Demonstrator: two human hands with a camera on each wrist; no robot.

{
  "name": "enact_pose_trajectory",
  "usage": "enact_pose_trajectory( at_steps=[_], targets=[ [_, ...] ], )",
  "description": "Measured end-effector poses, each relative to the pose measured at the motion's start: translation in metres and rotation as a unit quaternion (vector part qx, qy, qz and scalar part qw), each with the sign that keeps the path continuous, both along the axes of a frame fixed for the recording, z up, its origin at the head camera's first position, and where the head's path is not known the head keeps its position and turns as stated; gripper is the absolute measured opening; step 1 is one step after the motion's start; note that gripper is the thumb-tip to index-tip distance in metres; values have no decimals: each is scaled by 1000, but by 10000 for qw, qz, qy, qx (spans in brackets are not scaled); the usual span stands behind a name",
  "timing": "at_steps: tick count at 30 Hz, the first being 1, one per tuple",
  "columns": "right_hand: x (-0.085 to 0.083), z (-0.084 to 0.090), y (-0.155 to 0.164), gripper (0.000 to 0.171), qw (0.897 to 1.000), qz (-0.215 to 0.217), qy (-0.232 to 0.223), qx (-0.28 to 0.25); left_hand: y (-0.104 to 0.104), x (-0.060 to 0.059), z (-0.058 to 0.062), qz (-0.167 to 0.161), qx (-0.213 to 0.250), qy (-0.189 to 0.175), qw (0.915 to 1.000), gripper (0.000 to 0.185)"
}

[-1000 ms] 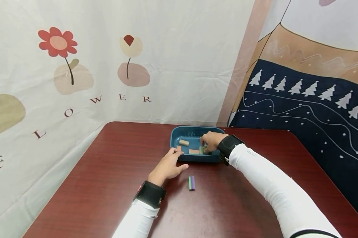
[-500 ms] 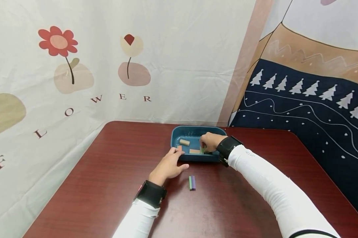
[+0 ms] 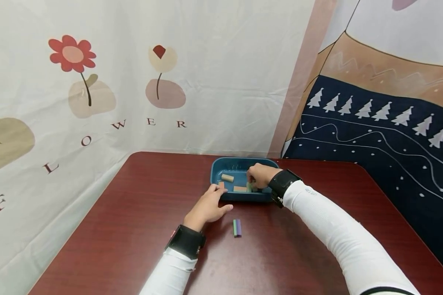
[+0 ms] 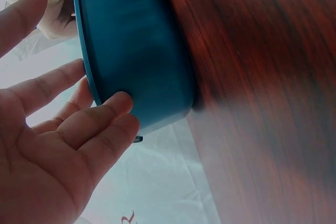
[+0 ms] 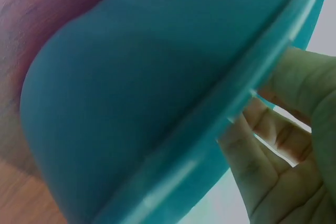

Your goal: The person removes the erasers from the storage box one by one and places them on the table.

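Note:
A blue tray (image 3: 215, 170) stands on the dark red table (image 3: 133, 229). In it lie a tan cylinder (image 3: 227, 178), a flat orange block (image 3: 240, 189) and a small orange piece (image 3: 222, 184). My right hand (image 3: 254, 182) reaches into the tray from the right, fingers curled round a green block (image 3: 249, 187). My left hand (image 3: 221, 197) rests flat on the table, its straight fingertips touching the tray's near left corner. In the left wrist view the left hand's fingers (image 4: 105, 114) lie against the tray wall (image 4: 136, 51). The right wrist view shows the tray's underside (image 5: 131, 103) and curled fingers (image 5: 273, 145) beyond its rim.
A green and purple block (image 3: 237, 227) lies on the table just in front of the tray, between my arms. A flower-print cloth (image 3: 96, 102) hangs behind and to the left, and a dark cloth with white trees (image 3: 383, 135) to the right.
The right hand has shifted a little inside the tray with the green block. The left hand stays at the tray's corner.

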State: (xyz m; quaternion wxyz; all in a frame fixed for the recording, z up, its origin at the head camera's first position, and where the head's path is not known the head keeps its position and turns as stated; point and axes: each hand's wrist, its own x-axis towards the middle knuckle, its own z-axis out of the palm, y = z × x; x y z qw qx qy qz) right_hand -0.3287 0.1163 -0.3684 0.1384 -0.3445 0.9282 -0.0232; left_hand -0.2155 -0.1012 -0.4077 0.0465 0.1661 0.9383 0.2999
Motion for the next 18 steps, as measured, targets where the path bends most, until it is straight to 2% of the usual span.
enact_pose_trajectory(
  at_steps=[18],
  targets=[
    [11,26,9,16,9988,139,181,-431,0,1,1,16,94,-45,9999,58]
  ],
)
